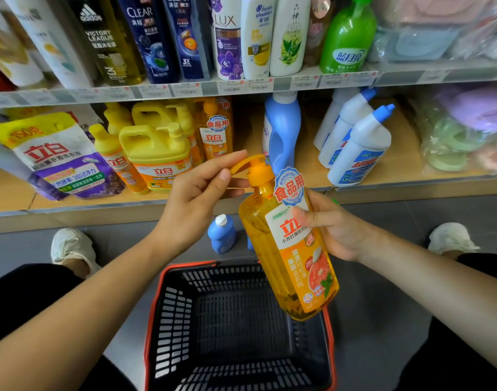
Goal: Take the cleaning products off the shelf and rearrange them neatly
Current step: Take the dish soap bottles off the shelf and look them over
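Basket on the floor in front of the person, black mesh with a red rim, nothing visible inside. Orange pump bottle is in the air above the basket's far right corner, tilted, pump end leaning away toward the shelf, label facing up. Right hand grips the bottle body, thumb across the label. Left hand pinches the pump head between thumb and forefinger. Just beyond the basket's far edge, a small blue bottle stands on the floor. Further beyond the basket, the lower shelf carries, left to right: a refill pouch, yellow jugs, one more orange pump bottle at the back, a blue handled bottle, and white bottles with blue caps. Shelf above that: shampoo bottles and a green pump bottle. White shoes either side of the basket.
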### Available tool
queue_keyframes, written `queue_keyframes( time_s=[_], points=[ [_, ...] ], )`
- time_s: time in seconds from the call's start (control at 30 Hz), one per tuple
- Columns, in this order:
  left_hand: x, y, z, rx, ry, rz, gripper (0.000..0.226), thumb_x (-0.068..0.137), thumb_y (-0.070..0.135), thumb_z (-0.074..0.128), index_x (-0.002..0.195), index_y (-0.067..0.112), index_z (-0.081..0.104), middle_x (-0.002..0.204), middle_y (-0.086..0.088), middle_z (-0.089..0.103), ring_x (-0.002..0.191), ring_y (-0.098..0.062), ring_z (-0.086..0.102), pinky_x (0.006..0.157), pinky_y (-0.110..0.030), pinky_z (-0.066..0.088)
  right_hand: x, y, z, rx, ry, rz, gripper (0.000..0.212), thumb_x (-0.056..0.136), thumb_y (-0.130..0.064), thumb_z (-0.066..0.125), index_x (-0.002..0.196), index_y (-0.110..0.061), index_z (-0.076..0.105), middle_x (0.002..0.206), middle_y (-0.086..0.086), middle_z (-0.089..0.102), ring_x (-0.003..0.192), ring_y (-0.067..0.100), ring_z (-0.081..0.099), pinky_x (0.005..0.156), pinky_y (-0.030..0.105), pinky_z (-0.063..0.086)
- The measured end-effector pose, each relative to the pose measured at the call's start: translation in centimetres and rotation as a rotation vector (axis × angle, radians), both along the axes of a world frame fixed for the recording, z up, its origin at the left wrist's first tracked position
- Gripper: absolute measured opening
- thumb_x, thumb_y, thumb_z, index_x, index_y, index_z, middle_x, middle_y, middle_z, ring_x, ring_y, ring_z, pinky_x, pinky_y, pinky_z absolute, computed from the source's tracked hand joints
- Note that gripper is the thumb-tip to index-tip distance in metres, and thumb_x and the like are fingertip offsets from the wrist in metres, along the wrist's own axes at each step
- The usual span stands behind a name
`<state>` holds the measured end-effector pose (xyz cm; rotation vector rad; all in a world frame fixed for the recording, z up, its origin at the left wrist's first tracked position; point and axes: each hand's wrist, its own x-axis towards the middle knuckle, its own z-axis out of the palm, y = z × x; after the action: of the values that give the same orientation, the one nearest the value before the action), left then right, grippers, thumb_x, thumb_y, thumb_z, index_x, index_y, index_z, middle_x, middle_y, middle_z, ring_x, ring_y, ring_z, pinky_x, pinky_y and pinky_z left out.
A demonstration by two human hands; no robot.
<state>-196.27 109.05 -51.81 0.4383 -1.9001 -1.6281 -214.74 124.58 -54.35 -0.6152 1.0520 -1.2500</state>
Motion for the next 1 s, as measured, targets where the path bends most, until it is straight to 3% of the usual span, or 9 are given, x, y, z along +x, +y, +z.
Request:
queue_keyframes(
  time_s=[0.13, 0.27, 0.37, 0.47, 0.57, 0.77, 0.9, 1.0],
  points=[
    [0.2, -0.5, -0.3, -0.106, -0.015, 0.076, 0.036, 0.101, 0.006, 0.053, 0.136, -0.001, 0.059, 0.115, -0.015, 0.073, 0.104, -0.022, 0.073, 0.091, -0.035, 0.059, -0.2, 0.1, -0.1, 0.014, 0.033, -0.009, 0.077, 0.063, -0.037, 0.093, 0.129, -0.016, 0.058, 0.125, 0.014, 0.069, 0.114, 0.032, 0.068, 0.087, 0.04, 0.058],
    [0.3, -0.5, -0.4, -0.196, -0.048, 0.128, 0.03, 0.093, 0.013, 0.071, 0.123, 0.014, 0.071, 0.101, -0.006, 0.078, 0.094, -0.029, 0.074, 0.086, -0.042, 0.061, -0.4, 0.2, -0.6, 0.005, 0.097, -0.035, 0.057, 0.077, -0.02, 0.077, 0.13, -0.019, 0.058, 0.126, 0.013, 0.07, 0.115, 0.032, 0.068, 0.086, 0.038, 0.058],
    [0.2, -0.6, -0.7, -0.211, -0.047, 0.202, 0.021, 0.089, 0.019, 0.076, 0.108, 0.028, 0.075, 0.096, 0.005, 0.079, 0.085, -0.021, 0.075, 0.079, -0.037, 0.062, -0.3, 0.2, -0.7, -0.02, 0.187, -0.043, 0.053, 0.081, -0.011, 0.073, 0.131, -0.022, 0.058, 0.124, 0.012, 0.07, 0.114, 0.031, 0.068, 0.087, 0.038, 0.058],
    [0.2, -0.6, -0.9, -0.232, -0.043, 0.255, 0.018, 0.086, 0.023, 0.079, 0.1, 0.033, 0.075, 0.088, 0.017, 0.078, 0.077, -0.007, 0.073, 0.072, -0.022, 0.058, -0.1, 0.2, -0.8, -0.028, 0.299, -0.07, 0.064, 0.078, -0.012, 0.077, 0.137, -0.02, 0.053, 0.125, 0.01, 0.07, 0.115, 0.03, 0.067, 0.091, 0.043, 0.058],
    [-0.1, -0.7, -1.4, -0.21, -0.046, 0.281, 0.017, 0.087, 0.022, 0.077, 0.1, 0.034, 0.074, 0.084, 0.014, 0.077, 0.075, -0.008, 0.073, 0.071, -0.023, 0.059, -0.2, 0.0, -0.8, -0.021, 0.325, -0.098, 0.073, 0.074, -0.017, 0.082, 0.14, -0.019, 0.051, 0.124, 0.01, 0.071, 0.115, 0.029, 0.068, 0.092, 0.046, 0.058],
    [-0.7, -0.6, -2.9, 0.02, -0.163, 0.171, 0.031, 0.104, 0.005, 0.052, 0.128, 0.019, 0.064, 0.106, 0.005, 0.077, 0.096, -0.013, 0.073, 0.078, -0.022, 0.057, -0.9, -0.3, -0.4, -0.016, 0.285, -0.231, 0.063, 0.074, -0.018, 0.082, 0.131, -0.02, 0.057, 0.118, 0.01, 0.073, 0.108, 0.03, 0.071, 0.084, 0.042, 0.06],
    [-0.8, 0.9, -4.2, 0.15, -0.299, -0.042, 0.026, 0.089, 0.025, 0.062, 0.113, 0.032, 0.071, 0.107, 0.015, 0.077, 0.102, -0.004, 0.069, 0.08, -0.02, 0.054, -1.3, -0.3, 0.0, -0.012, 0.302, -0.334, 0.07, 0.068, -0.02, 0.086, 0.132, -0.017, 0.055, 0.115, 0.009, 0.074, 0.106, 0.028, 0.072, 0.084, 0.041, 0.06],
    [-0.9, 2.5, -5.4, 0.14, -0.404, -0.199, 0.038, 0.082, 0.035, 0.072, 0.119, 0.028, 0.07, 0.112, 0.011, 0.076, 0.102, -0.004, 0.069, 0.087, -0.02, 0.051, -1.4, -0.3, 0.2, -0.005, 0.312, -0.41, 0.073, 0.063, -0.024, 0.089, 0.129, -0.015, 0.058, 0.115, 0.009, 0.075, 0.106, 0.027, 0.072, 0.086, 0.044, 0.059]
  ],
)
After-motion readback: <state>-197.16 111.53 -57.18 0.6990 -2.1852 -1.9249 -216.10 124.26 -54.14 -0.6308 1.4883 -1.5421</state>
